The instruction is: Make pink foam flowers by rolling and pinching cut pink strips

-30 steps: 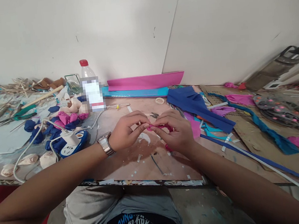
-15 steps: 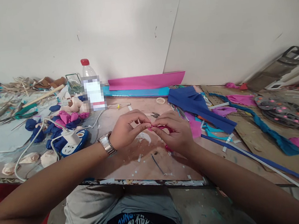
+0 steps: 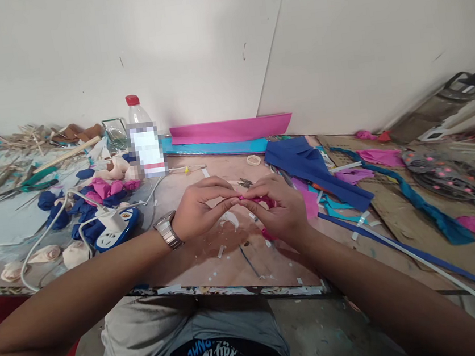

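Observation:
My left hand [image 3: 201, 209] and my right hand [image 3: 278, 207] meet fingertip to fingertip above the middle of the table. Between them is a narrow, crumpled strip of magenta fabric [image 3: 269, 200], pinched by the thumb and fingers of each hand. Part of the strip is hidden inside my right hand, and a bit of magenta shows below that palm. A metal watch is on my left wrist. Scraps of paper and a thin dark strip [image 3: 249, 261] lie on the table under my hands.
At left are a blue-and-white power strip [image 3: 117, 231] with cables, rolled fabric flowers [image 3: 75, 255] and a red-capped bottle [image 3: 138, 118]. Folded pink [image 3: 232, 129] and blue cloth lie along the wall. To the right are navy fabric [image 3: 318, 171], a teal strip [image 3: 424, 202] and cardboard [image 3: 401, 222].
The fingertips of my left hand have closed in against those of my right, with the thumb straighter along the magenta strip. The view has shifted slightly.

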Available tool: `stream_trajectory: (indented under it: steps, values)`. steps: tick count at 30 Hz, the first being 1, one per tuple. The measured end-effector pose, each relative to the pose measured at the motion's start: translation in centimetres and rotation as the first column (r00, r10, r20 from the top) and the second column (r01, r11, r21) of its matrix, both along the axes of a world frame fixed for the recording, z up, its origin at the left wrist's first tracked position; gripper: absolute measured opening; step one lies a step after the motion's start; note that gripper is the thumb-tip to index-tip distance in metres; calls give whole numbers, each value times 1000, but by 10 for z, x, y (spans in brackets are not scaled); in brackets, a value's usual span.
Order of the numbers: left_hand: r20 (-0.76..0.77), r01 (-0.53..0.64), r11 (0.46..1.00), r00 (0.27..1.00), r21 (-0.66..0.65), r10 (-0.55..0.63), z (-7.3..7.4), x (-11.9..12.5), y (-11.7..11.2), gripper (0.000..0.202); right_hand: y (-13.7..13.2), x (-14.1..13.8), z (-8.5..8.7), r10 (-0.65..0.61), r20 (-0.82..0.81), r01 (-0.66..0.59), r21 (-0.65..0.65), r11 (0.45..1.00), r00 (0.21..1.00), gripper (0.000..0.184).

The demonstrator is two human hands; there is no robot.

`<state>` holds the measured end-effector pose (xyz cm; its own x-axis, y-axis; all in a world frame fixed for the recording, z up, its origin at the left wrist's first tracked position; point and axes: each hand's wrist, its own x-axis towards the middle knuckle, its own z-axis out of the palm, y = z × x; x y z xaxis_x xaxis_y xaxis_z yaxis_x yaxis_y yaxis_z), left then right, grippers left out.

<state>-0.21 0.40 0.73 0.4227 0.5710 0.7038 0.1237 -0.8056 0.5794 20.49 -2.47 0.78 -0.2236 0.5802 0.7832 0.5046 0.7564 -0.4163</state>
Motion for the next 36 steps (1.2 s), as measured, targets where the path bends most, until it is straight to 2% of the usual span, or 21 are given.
stream_trajectory:
  steps: [5, 15, 21, 26, 36]
  values:
    - [-7, 24, 999, 1000, -23, -24, 1, 0, 0, 13, 0, 0, -1, -41, -30, 39, -59, 998, 999, 9]
    - [-37, 96, 993, 994, -64, -98, 0, 0, 1, 14, 0, -2, 2, 3, -19, -3, -15, 1000, 1000, 14]
    - [-17, 86, 994, 996, -61, -87, 1, 0, 2, 15, -4, -3, 7, 0, 8, 0, -13, 1000, 1000, 6]
    - [-22, 75, 995, 997, -58, -77, -1, 0, 2, 17, -2, -1, 4, -36, 2, 36, -20, 999, 999, 9]
    - [-11, 54, 998, 998, -11, -55, -3, 0, 1, 16, 2, 1, 2, -28, -46, 26, -45, 999, 999, 14]
